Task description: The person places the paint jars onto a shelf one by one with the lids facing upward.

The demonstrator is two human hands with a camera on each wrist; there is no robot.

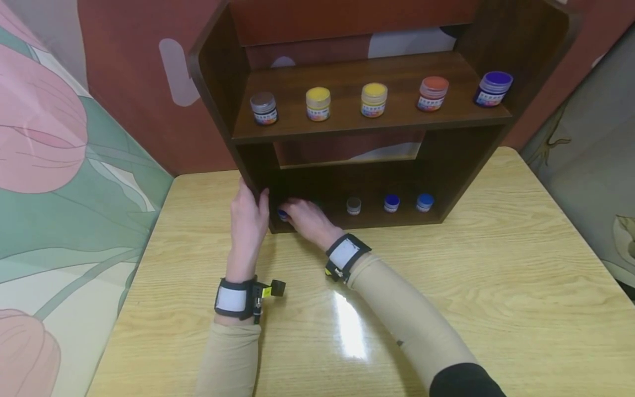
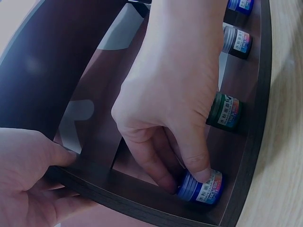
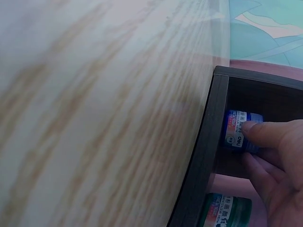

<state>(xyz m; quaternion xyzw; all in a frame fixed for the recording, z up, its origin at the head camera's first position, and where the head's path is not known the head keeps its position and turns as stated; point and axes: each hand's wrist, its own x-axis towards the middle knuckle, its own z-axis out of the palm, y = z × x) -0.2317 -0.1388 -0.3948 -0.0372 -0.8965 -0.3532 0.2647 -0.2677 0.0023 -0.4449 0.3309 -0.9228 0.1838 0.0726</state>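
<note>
My right hand [image 1: 308, 218] pinches a small blue paint jar [image 2: 203, 187] between thumb and fingers. The jar is upright on the lower board of a dark brown wooden shelf [image 1: 367, 124], at its left end. My left hand [image 1: 246, 220] holds the shelf's left side panel, thumb on the inner face and fingers outside, as the left wrist view shows. Beside the pinched jar stands a green paint jar [image 2: 226, 111], mostly hidden behind my right hand in the head view. Further right on that board are a dark jar with a clear lid [image 1: 354, 206] and two blue jars [image 1: 391, 203].
Along the upper board stand a grey-lidded jar [image 1: 264, 108], two yellow jars [image 1: 318, 103], a red jar [image 1: 432, 94] and a purple-blue jar [image 1: 493, 89]. The shelf is on a light wood table [image 1: 496, 298], against a painted wall [image 1: 134, 82].
</note>
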